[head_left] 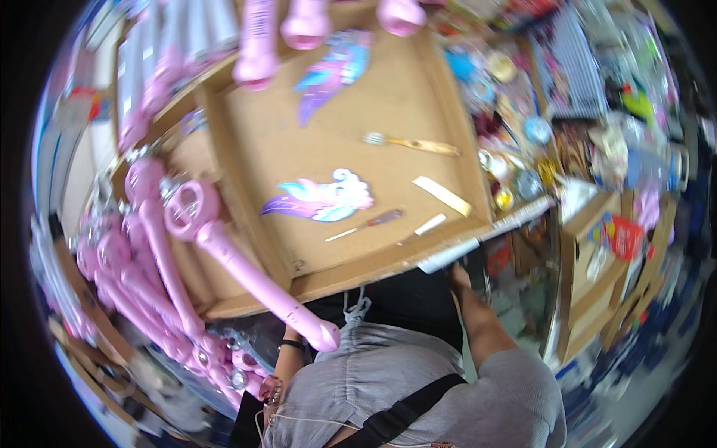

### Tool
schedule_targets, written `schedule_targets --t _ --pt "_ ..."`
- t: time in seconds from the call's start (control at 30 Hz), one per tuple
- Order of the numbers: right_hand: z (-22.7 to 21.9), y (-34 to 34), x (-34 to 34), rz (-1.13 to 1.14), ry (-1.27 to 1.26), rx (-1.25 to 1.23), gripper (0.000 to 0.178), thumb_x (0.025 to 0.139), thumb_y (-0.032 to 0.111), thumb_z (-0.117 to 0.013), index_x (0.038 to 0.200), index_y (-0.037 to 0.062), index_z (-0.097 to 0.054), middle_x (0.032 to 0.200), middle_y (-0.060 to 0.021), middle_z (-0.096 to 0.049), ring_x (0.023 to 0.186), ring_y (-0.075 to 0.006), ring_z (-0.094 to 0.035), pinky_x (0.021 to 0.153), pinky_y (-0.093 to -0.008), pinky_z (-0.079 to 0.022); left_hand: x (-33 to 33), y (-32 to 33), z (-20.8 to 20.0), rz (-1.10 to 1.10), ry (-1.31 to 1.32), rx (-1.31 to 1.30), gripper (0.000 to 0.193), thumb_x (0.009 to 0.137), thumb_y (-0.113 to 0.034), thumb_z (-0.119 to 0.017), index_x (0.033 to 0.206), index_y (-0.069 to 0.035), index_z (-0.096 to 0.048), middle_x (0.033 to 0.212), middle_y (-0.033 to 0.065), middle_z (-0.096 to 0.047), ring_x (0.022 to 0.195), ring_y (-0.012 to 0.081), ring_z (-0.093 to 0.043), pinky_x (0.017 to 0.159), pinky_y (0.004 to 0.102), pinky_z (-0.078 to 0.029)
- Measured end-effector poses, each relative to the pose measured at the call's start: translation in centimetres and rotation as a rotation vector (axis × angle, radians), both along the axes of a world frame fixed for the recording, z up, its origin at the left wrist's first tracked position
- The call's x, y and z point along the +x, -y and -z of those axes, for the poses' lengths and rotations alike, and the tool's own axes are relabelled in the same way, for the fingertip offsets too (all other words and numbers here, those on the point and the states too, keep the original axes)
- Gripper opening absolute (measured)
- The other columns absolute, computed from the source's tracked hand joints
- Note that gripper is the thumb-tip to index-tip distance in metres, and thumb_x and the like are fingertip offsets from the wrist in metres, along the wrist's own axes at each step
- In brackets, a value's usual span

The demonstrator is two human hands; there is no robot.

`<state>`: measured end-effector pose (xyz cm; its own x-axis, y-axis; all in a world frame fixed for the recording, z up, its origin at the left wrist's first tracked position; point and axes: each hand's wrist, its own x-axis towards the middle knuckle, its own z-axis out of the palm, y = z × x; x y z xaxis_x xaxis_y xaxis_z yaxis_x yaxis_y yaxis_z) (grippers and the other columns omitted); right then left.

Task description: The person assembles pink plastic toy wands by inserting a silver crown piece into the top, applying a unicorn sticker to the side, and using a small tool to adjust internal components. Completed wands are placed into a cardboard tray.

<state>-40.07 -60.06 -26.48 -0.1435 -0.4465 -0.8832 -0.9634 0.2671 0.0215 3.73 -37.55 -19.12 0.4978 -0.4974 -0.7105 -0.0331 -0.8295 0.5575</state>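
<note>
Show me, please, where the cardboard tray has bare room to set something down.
The tray is bare between the upper winged piece, lower winged piece, wooden-handled brush and divider; pink wands crowd its left side.

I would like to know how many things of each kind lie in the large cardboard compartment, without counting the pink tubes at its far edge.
Wing-shaped pieces: 2
Wooden-handled brush: 1
Screwdriver-like tool: 1
Pale narrow pieces: 2
Total: 6

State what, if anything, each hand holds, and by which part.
Cannot be told: the left hand is mostly hidden near a long pink wand, the right hand near the brown cardboard tray.
</note>
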Motion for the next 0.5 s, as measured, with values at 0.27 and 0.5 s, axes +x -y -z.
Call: schedule_targets --t 0.27,0.5 --pt "2.2 2.5 -3.3 -0.017 0.116 0.123 0.047 0.084 0.035 -0.055 0.122 0.009 -0.046 0.117 -0.0183 -0.057 0.104 -0.0336 -0.057 0.088 -0.0433 -0.046 -7.0 1.0 7.3 -0.274 0.134 0.018 0.038 0.083 -0.018 -0.058 0.115 0.002 -0.053 0.112 0.0248 -0.057 0.105 0.0402 -0.054 0.089 0.0416 -0.044" --pt "7.3 8.1 -9.4 0.689 0.209 0.548 0.036 0.087 0.028 -0.049 0.119 0.0109 -0.051 0.116 -0.0131 -0.058 0.104 -0.0291 -0.057 0.088 -0.0418 -0.046 -10.7 3.0 8.4 -0.702 0.251 -0.19 0.03 0.085 -0.022 -0.057 0.086 0.007 -0.061 0.079 0.0213 -0.064 0.074 0.0301 -0.062 0.069 0.0373 -0.046"
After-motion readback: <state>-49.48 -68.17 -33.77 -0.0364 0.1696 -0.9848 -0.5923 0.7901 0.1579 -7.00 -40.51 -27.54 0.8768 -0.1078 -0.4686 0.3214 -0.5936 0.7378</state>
